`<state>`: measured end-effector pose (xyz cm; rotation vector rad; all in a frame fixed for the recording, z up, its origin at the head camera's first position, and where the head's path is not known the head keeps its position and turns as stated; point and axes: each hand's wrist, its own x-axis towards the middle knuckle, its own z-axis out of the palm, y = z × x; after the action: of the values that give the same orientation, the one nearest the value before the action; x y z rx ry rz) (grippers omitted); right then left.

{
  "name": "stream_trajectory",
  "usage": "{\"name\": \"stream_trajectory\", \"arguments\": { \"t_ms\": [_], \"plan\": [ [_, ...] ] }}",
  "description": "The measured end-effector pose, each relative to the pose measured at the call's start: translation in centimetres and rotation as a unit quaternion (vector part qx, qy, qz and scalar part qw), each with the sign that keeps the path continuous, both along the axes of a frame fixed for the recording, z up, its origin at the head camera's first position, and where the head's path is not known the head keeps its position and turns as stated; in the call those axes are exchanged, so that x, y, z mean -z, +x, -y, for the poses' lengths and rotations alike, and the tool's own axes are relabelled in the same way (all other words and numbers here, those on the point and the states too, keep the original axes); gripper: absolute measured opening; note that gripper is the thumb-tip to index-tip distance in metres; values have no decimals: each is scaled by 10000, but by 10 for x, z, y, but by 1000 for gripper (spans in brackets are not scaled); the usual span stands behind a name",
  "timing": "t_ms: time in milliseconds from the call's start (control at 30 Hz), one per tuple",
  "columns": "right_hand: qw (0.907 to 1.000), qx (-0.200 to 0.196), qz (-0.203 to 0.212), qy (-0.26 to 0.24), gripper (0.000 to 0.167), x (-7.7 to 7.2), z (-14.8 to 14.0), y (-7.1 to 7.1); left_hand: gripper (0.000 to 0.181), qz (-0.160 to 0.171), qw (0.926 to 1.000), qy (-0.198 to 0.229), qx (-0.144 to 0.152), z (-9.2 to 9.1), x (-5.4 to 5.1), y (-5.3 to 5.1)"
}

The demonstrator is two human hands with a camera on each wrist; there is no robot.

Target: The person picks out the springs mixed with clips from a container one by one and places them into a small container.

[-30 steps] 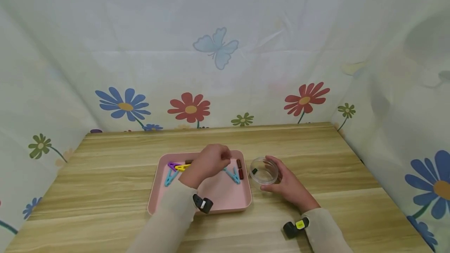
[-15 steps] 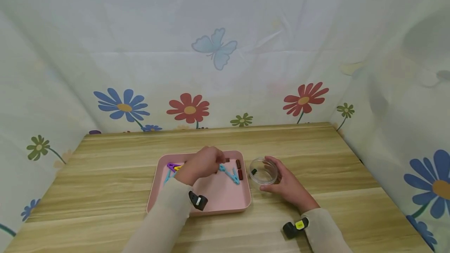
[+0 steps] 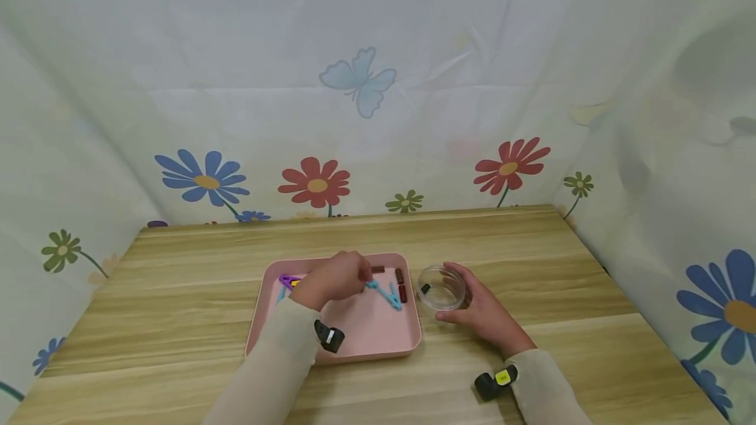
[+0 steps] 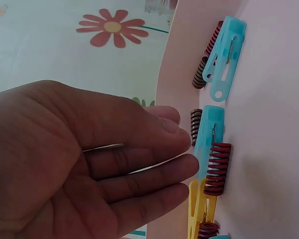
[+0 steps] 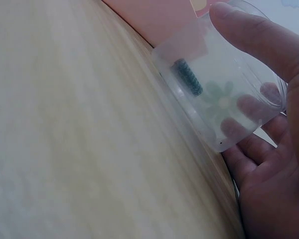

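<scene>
My left hand (image 3: 339, 275) is over the back of a pink tray (image 3: 375, 340), thumb resting along its nearly straight fingers, with nothing visible between them. Just beyond the fingertips in the left wrist view are a brown spring (image 4: 196, 124), a light blue clothespin (image 4: 212, 119) and a dark red spring (image 4: 218, 169). A yellow clothespin (image 4: 193, 209) lies below these. My right hand (image 3: 487, 310) grips a clear round plastic container (image 3: 451, 302) standing on the table beside the tray. Inside the container lies one dark green spring (image 5: 188, 77).
Along the tray's right side are another light blue clothespin (image 3: 390, 297) and several springs (image 3: 399, 277). A purple clothespin (image 3: 287, 281) lies at the tray's left. The wooden table (image 3: 508, 235) ends at a flowered cloth backdrop (image 3: 413, 136).
My left hand has shifted left along the back of the tray, uncovering a spring and more of the right light blue clothespin. The right hand and container have stayed put.
</scene>
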<state>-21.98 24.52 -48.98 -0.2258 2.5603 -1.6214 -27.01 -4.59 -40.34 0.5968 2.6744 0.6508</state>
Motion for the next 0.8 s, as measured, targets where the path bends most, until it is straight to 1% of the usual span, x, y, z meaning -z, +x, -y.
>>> {"name": "stream_trajectory", "arguments": {
  "t_ms": [167,400,500,633,800],
  "plan": [
    [10000,6,12,16,98,0,0,0,12,63,9999,-100,-43,0,2,1],
    [10000,-43,-52,-5,98,-2,1,2,10,61,9999,-61,-82,1,4,0],
    [10000,-45,-73,-19,99,-2,1,2,9,109,9999,-37,-129,2,3,0],
    [10000,-22,-66,18,99,-2,1,2,10,62,9998,-103,-144,1,4,0],
    [10000,-2,-66,36,99,-2,1,2,11,-86,9995,-271,-114,1,8,-2]
  ]
}}
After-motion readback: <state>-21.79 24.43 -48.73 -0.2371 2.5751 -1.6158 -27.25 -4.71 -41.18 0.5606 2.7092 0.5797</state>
